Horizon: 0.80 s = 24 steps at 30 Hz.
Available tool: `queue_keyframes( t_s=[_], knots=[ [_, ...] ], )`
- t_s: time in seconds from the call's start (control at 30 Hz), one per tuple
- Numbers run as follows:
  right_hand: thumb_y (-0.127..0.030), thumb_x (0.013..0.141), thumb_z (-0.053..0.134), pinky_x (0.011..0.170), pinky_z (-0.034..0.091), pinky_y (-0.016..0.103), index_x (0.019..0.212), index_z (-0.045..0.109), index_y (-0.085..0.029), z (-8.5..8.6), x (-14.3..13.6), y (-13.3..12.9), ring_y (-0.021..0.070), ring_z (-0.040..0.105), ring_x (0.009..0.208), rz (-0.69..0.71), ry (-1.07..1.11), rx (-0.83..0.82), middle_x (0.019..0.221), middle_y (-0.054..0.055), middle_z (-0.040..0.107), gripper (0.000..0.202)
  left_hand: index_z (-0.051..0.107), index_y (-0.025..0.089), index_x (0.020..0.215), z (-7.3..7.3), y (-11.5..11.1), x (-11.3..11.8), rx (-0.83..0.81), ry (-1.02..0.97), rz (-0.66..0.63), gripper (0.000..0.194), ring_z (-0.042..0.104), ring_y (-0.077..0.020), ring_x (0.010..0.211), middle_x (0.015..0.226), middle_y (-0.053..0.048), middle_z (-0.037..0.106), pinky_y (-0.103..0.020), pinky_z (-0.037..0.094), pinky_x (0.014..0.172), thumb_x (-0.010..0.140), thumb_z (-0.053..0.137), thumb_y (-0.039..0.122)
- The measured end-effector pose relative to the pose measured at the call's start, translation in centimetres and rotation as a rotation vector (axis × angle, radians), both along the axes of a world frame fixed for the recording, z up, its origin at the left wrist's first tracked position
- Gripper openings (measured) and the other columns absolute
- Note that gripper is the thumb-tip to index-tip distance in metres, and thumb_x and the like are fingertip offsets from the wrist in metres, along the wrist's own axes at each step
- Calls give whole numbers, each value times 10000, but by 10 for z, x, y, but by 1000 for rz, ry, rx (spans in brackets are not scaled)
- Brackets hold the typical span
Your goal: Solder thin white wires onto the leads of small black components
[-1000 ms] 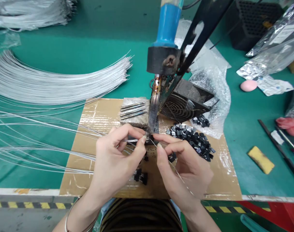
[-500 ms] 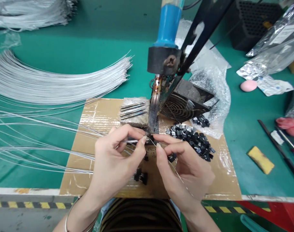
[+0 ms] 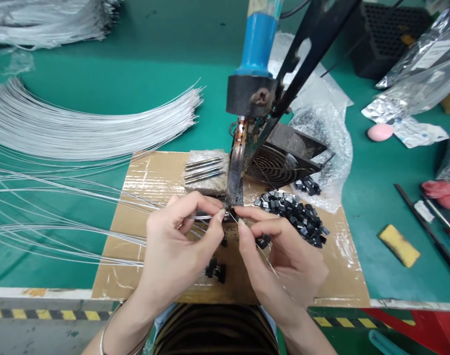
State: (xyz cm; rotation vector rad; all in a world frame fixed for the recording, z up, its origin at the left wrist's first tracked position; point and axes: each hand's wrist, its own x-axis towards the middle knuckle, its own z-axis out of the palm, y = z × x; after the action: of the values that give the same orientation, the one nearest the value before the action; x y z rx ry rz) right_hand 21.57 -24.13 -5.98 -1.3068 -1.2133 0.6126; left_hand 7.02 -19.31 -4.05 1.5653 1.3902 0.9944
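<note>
A soldering iron point(image 3: 258, 44) with a blue handle is clamped pointing down, its tip just above my fingertips. My left hand point(image 3: 178, 246) is closed in a pinch on a thin white wire point(image 3: 201, 217), whose end lies under the iron tip. My right hand point(image 3: 284, 256) is closed too, with a thin strand of solder wire point(image 3: 271, 268) running from the palm past the thumb to the tip. Fingers and iron hide the exact joint. Below my left fingers are several black connectors point(image 3: 214, 270) beside white wires.
Loose black connectors point(image 3: 293, 214) are heaped on the cardboard point(image 3: 343, 266) at right. A small fan point(image 3: 279, 165) stands behind the iron. Metal rods rest on a block point(image 3: 206, 185). White wire bundles point(image 3: 99, 130) spread at left. A yellow sponge point(image 3: 398, 245) lies right.
Almost nothing differs. Both hands keep their pinch at the iron tip; the whole view has shifted very slightly.
</note>
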Motion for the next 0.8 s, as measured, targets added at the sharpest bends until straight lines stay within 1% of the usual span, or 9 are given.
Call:
queue_keyframes(
  t_s=[0.1, 0.2, 0.37, 0.53, 0.7, 0.8],
  knots=[
    [-14, 888, 727, 877, 664, 353, 908, 689, -237, 0, 0, 0, 218, 818, 986, 1, -6, 2, 1102, 52, 836, 227, 731, 259, 820, 0, 0, 0, -2, 5, 0, 144, 709, -199, 838, 874, 7, 771, -352, 519, 754, 890, 724, 133],
    [-2, 876, 733, 896, 658, 342, 913, 694, -231, 0, 1, 0, 209, 816, 989, 0, -3, 0, 1100, 48, 834, 235, 723, 257, 806, 0, 1, 1, -9, 11, 0, 146, 715, -204, 848, 868, 7, 769, -358, 526, 771, 887, 721, 136],
    [-9, 873, 740, 892, 665, 345, 911, 698, -228, 0, 1, 1, 210, 819, 969, -1, -13, 14, 1086, 52, 835, 226, 724, 260, 801, -1, 3, 2, -6, 24, -3, 153, 710, -197, 833, 865, 15, 773, -337, 512, 726, 883, 721, 131],
    [-38, 891, 731, 891, 677, 380, 903, 694, -239, 0, 0, 2, 228, 822, 964, -16, -32, 20, 1060, 55, 841, 205, 728, 250, 802, -1, 3, 2, -5, 4, -1, 142, 712, -196, 832, 864, 5, 772, -334, 512, 720, 878, 726, 130],
    [-20, 875, 738, 892, 672, 362, 919, 704, -236, 0, -1, 1, 220, 821, 966, -11, -25, 31, 1078, 54, 838, 223, 729, 257, 811, 0, 1, 1, -8, 8, 1, 144, 717, -195, 843, 878, 11, 779, -340, 518, 744, 888, 724, 135],
    [-21, 875, 737, 886, 672, 366, 911, 701, -238, -1, -1, 1, 223, 822, 961, -14, -24, 27, 1069, 54, 839, 222, 732, 257, 818, 0, 1, 0, -3, 9, 2, 137, 718, -199, 842, 884, 8, 780, -340, 516, 733, 887, 724, 140]
  ],
)
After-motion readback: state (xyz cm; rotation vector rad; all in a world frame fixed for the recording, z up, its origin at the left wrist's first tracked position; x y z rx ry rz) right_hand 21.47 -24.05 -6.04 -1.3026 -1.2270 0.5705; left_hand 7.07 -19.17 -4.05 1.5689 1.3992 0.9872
